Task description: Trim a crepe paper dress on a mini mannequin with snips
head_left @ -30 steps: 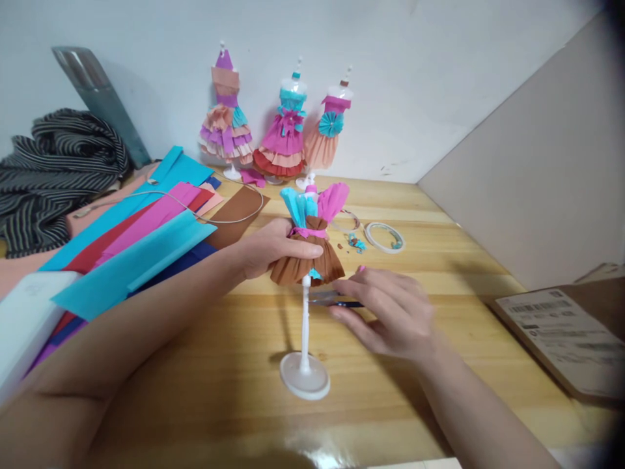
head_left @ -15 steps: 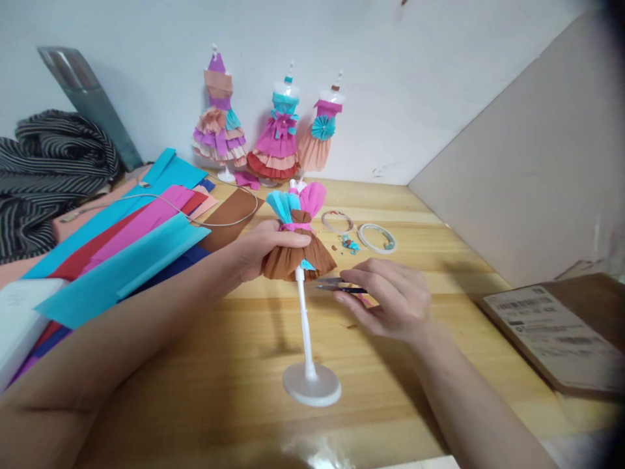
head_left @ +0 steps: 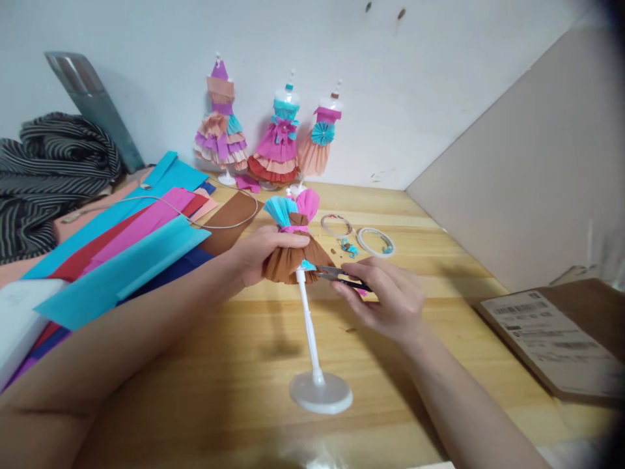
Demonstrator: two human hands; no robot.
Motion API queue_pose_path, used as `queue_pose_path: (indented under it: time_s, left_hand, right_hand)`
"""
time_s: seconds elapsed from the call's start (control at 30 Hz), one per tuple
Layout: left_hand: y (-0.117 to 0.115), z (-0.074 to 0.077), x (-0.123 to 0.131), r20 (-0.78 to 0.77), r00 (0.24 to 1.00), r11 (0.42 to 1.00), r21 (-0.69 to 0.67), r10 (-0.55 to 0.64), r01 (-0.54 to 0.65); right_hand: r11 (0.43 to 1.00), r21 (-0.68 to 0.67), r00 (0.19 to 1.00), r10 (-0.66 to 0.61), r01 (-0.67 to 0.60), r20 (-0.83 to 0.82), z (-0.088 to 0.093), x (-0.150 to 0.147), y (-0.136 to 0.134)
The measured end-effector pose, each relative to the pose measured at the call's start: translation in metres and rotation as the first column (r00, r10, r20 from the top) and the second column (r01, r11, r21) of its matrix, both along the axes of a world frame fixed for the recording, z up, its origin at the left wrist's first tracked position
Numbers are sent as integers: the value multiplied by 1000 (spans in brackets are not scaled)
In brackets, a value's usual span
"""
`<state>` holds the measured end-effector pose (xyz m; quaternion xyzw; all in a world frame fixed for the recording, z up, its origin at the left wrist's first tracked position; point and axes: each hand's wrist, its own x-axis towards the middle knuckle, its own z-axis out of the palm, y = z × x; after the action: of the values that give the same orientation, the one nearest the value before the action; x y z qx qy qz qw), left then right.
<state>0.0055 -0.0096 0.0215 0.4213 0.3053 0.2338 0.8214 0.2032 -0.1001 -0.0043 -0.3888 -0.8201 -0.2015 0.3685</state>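
My left hand (head_left: 261,253) is closed around a small doll dress form (head_left: 308,326) on a white stand, thumb lying across its waist. It wears a pleated brown paper skirt (head_left: 288,260), a pink waist tie (head_left: 295,229), and blue and pink paper gathers at the top. In my right hand (head_left: 385,293) are small dark-handled thread snips (head_left: 349,279). Their blades are at the lower right edge of the brown skirt, next to a bit of blue paper (head_left: 306,265). The stand's round base (head_left: 321,392) tilts toward me; whether it touches the table is unclear.
Three dressed forms, one with a purple top (head_left: 222,124), stand against the wall. Coloured paper sheets (head_left: 127,264) and a striped cloth (head_left: 58,169) lie left. Tape rolls (head_left: 375,242) and paper scraps (head_left: 349,247) sit behind my right hand; a labelled cardboard package (head_left: 551,339) is at right.
The snips have moved up and left, so their blades now reach the skirt's hem. The stand's base has swung slightly right, while my left hand keeps its hold.
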Motion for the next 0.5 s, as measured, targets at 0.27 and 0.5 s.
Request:
queue_pose_path:
  time_s: [0.27, 0.5]
  left_hand:
    - [-1, -4, 2, 68, 996, 999, 20, -52, 51]
    - [-1, -6, 2, 23, 997, 997, -12, -79, 80]
  right_hand:
    - [999, 44, 999, 19, -21, 47, -2, 1, 1]
    - [995, 86, 995, 52, -59, 83, -1, -1, 1]
